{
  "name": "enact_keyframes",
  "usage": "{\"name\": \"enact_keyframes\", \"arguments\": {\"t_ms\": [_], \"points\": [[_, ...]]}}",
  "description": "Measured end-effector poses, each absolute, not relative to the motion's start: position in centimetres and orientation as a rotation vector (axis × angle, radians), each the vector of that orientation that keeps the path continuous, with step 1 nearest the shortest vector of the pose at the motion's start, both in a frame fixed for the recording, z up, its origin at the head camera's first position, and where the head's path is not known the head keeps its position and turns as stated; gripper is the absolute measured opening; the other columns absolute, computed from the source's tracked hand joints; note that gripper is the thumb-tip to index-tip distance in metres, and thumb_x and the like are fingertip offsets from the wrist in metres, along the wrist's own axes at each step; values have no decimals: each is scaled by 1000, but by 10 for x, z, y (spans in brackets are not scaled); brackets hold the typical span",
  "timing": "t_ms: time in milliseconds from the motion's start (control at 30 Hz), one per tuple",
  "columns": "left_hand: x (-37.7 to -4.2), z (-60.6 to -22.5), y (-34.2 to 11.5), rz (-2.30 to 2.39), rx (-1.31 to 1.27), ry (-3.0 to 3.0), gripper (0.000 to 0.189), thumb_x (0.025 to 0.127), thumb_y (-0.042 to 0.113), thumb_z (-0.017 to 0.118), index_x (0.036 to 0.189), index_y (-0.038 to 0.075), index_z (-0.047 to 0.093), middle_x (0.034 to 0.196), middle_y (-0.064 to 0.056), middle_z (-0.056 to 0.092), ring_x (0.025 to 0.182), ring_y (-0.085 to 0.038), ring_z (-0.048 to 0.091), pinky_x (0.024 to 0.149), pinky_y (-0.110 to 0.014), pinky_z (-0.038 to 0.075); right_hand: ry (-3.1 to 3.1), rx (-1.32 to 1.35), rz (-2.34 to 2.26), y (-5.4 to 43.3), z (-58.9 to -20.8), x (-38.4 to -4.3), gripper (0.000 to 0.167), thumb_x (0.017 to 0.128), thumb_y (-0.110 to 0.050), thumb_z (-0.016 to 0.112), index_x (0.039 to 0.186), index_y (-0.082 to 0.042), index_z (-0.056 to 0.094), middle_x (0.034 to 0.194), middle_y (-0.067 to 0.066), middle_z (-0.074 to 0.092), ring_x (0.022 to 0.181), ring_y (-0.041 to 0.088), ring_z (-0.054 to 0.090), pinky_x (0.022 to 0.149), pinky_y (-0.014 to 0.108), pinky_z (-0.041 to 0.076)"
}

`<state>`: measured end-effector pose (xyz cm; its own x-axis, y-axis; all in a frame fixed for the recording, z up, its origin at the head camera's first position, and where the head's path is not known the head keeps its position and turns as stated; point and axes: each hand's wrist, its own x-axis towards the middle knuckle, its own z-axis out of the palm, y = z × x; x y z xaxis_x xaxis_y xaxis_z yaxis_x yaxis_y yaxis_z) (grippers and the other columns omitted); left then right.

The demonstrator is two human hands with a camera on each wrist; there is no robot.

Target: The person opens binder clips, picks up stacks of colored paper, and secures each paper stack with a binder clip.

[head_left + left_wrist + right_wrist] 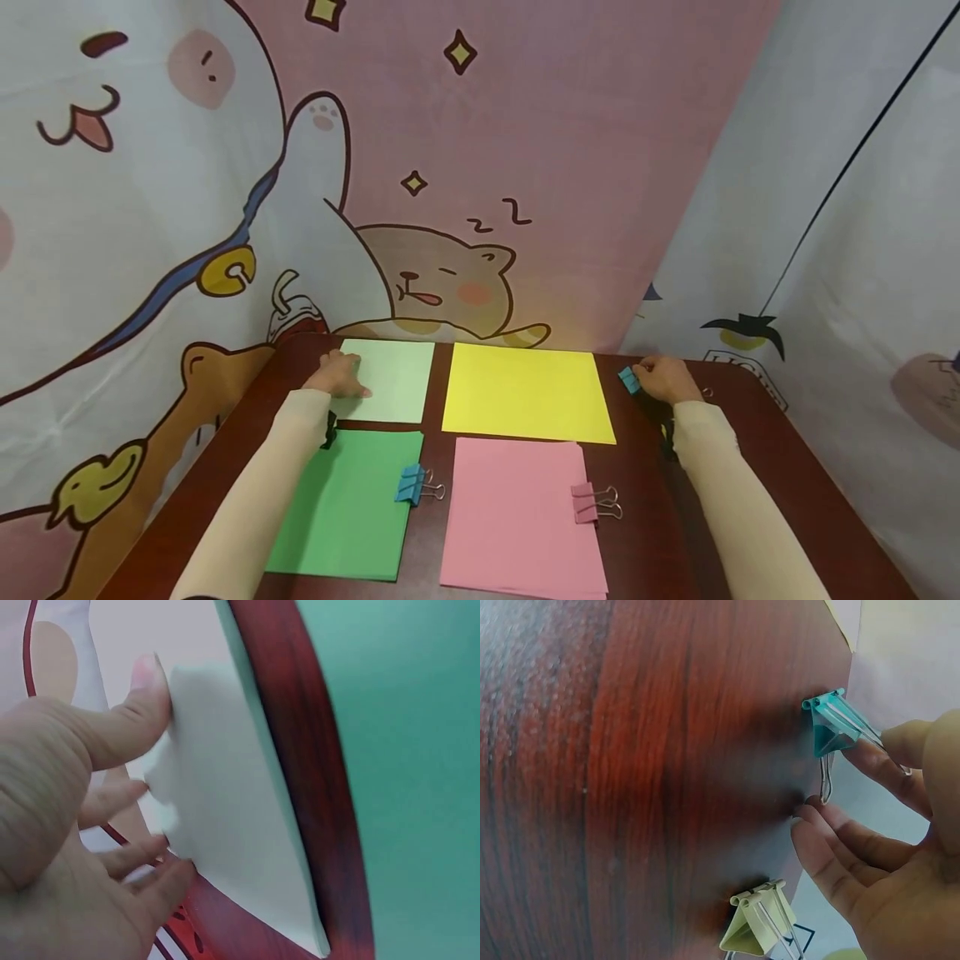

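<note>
1. Head view: left hand (337,377), left of centre and below mid-height, thumb and fingers spread, at the left edge of the pale green paper (393,383).
2. Head view: right hand (669,379), right of centre, pinching a blue clip (628,380) over the desk (780,450).
3. Head view: yellow paper (528,393) between the hands, just right of centre. Lower left, green paper (337,517) with a second blue clip (409,485) on its right edge; bottom centre, pink paper (517,517) with a pink clip (584,502) on its right edge.
4. Left wrist view: hand at left of frame, thumb apart from the fingers, touching the pale stack mid-frame; green paper fills the right side.
5. Right wrist view: blue clip at upper right, wire handle between thumb and finger; cream clip (751,930) on the desk, bottom of frame, right of centre.
</note>
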<state>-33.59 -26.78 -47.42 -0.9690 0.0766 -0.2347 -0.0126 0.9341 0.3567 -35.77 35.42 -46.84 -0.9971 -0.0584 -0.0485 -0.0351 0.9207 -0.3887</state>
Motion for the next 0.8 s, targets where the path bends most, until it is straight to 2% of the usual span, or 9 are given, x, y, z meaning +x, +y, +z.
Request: {"name": "enact_keyframes", "arguments": {"t_ms": [67, 133, 233, 333, 433, 567, 667, 800], "points": [[-339, -476, -268, 488, 4, 2849, 81, 99, 29, 89, 156, -13, 52, 155, -48, 42, 141, -61, 38, 113, -66, 50, 3011, -65, -619, 354, -468, -357, 53, 117, -28, 49, 146, 13, 65, 147, 43, 64, 124, 59, 66, 107, 68, 56], [-343, -480, -269, 475, -54, 2854, 77, 96, 33, 92, 147, -13, 59, 149, -46, 46, 133, -58, 40, 106, -64, 51, 3002, -53, -626, 354, -468, -357, 55, 118, -29, 47, 150, 13, 62, 152, 43, 60, 134, 63, 62, 112, 71, 54], [-346, -482, -268, 477, -160, 2852, 78, 93, 38, 95, 143, -13, 62, 150, -47, 43, 135, -63, 42, 108, -69, 51, 2981, -38, -644, 355, -468, -356, 57, 119, -31, 45, 154, 13, 59, 157, 44, 56, 142, 66, 54, 116, 74, 50], [-346, -481, -264, 500, -265, 2839, 89, 91, 39, 96, 151, -14, 57, 157, -52, 35, 144, -70, 40, 116, -78, 47, 2954, -21, -663, 357, -469, -357, 61, 120, -34, 43, 156, 13, 56, 159, 44, 54, 145, 67, 52, 118, 74, 49], [-344, -475, -259, 524, -363, 2814, 104, 91, 39, 97, 161, -17, 44, 164, -56, 25, 153, -76, 31, 122, -82, 42, 2904, 52, -734, 358, -471, -357, 68, 119, -40, 46, 157, 16, 52, 153, 43, 58, 139, 63, 57, 116, 72, 51], [-342, -468, -255, 534, -463, 2779, 118, 90, 40, 98, 163, -25, 32, 167, -60, 18, 156, -80, 25, 126, -81, 39, 2827, 172, -897, 358, -470, -356, 78, 114, -45, 56, 155, 21, 49, 139, 40, 69, 129, 55, 66, 116, 70, 53], [-338, -461, -254, 474, -471, 2774, 118, 90, 41, 98, 160, -29, 33, 165, -61, 22, 155, -79, 30, 128, -77, 40, 2769, 199, -1019, 360, -469, -355, 76, 111, -43, 63, 152, 20, 54, 140, 36, 73, 129, 50, 72, 121, 70, 50], [-337, -458, -257, 433, -454, 2775, 117, 90, 42, 98, 158, -30, 36, 164, -60, 28, 156, -77, 33, 131, -74, 37, 2685, 178, -1153, 362, -465, -352, 67, 110, -36, 67, 148, 18, 61, 144, 34, 71, 121, 38, 80, 124, 67, 49]]}}
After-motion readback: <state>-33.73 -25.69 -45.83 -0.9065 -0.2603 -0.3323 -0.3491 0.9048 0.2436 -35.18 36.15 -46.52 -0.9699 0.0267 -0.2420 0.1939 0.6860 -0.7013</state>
